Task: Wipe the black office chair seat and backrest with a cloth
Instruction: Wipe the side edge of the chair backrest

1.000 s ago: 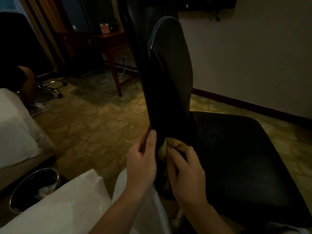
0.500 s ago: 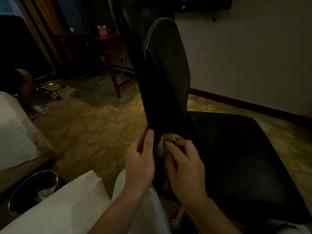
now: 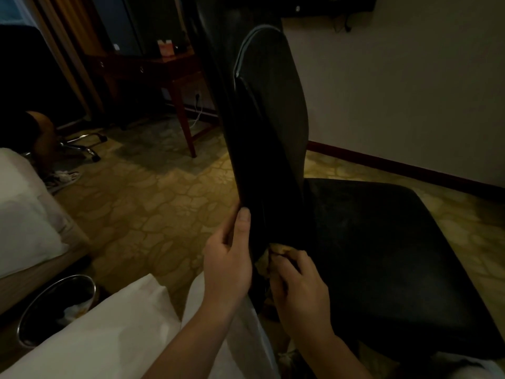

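Hands: the left hand grips the near edge of the tall black leather backrest low down, with the thumb laid up the front and the fingers wrapped behind. The right hand curls round a small crumpled tan cloth.
Cloth: pressed at the foot of the backrest, just beside the left hand and mostly hidden by fingers.
Backrest axis: upright, rising from the hands and out of the top of the view; it is seen nearly edge-on.
Seat: the broad flat black padded seat lies to the right of both hands and stretches toward the wall. The right hand is the nearer.
Next stroke: probably up along the backrest or rightward across the seat.
Surroundings: a round metal waste bin at lower left, and a dark wooden desk beyond.
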Demonstrator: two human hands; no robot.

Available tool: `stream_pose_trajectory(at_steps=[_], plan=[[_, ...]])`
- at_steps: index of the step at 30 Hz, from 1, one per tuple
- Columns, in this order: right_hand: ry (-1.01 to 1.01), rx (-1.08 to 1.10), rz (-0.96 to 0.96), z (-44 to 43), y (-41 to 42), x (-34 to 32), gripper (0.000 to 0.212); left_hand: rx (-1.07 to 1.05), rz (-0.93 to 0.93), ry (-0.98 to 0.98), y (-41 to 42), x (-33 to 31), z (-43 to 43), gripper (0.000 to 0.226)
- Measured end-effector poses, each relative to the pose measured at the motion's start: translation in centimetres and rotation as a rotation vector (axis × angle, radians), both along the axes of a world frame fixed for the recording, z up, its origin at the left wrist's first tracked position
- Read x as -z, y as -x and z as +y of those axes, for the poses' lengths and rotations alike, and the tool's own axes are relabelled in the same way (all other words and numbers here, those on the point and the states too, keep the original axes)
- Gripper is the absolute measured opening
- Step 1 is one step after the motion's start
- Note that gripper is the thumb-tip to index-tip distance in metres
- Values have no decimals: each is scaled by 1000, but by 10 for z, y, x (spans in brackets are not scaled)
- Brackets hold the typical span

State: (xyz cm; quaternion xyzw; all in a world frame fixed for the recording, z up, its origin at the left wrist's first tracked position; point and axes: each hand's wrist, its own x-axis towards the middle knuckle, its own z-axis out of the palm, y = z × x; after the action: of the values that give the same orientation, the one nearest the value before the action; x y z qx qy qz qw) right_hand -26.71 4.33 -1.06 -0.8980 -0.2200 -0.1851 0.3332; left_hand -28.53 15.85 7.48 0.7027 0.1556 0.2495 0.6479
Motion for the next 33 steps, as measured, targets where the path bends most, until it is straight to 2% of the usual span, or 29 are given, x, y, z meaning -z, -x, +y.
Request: stream_pose_trajectory(at_steps=[11, 17, 20, 23, 26, 33], plan=[[-235, -35, -126, 11, -9, -56, 35, -29, 7, 13, -1, -1, -1, 57], [-68, -14, -21, 2, -2, -7, 20, -4, -9, 15, 0, -2, -2, 52], [26, -8, 27, -1, 2, 13, 26, 2, 1, 12, 0, 0, -2, 56], [20, -7, 51, -2, 2, 12, 27, -1, 5, 7, 0, 0, -2, 57], [-58, -6, 52, 1, -1, -1, 27, -20, -2, 8, 0, 0, -2, 56], [-262, -35, -113, 9, -9, -51, 33, -33, 0, 10, -1, 0, -3, 53]])
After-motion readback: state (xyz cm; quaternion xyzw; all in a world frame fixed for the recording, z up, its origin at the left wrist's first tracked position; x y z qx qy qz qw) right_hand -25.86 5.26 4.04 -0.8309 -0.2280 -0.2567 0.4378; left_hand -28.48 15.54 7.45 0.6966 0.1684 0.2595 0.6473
